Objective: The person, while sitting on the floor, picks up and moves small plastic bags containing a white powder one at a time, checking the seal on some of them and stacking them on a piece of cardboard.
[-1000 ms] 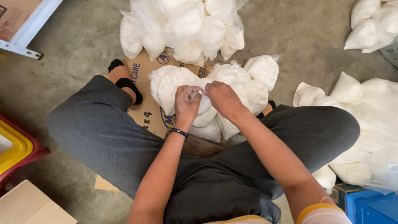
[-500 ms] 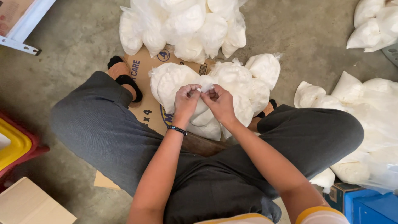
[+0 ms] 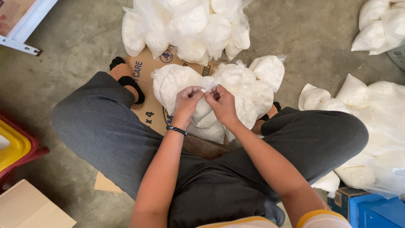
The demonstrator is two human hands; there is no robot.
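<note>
I sit cross-legged in grey trousers on flattened cardboard [image 3: 145,67]. Between my knees lies a pile of clear plastic bags filled with white powder [image 3: 253,84]. My left hand [image 3: 187,101] and my right hand [image 3: 222,103] meet above one bag [image 3: 202,114] in the pile's middle. Both pinch the twisted neck of that bag, fingertips close together. A dark bead bracelet circles my left wrist.
More filled white bags lie heaped at the far edge [image 3: 190,25], at the right [image 3: 371,114] and top right [image 3: 379,25]. A yellow and red crate [image 3: 14,147] stands at the left, a cardboard box [image 3: 29,207] lower left, a blue bin [image 3: 371,211] lower right. Concrete floor.
My hands have shifted slightly to the right and closer together on the bag's neck. The view has moved a little; the bag piles stay where they were.
</note>
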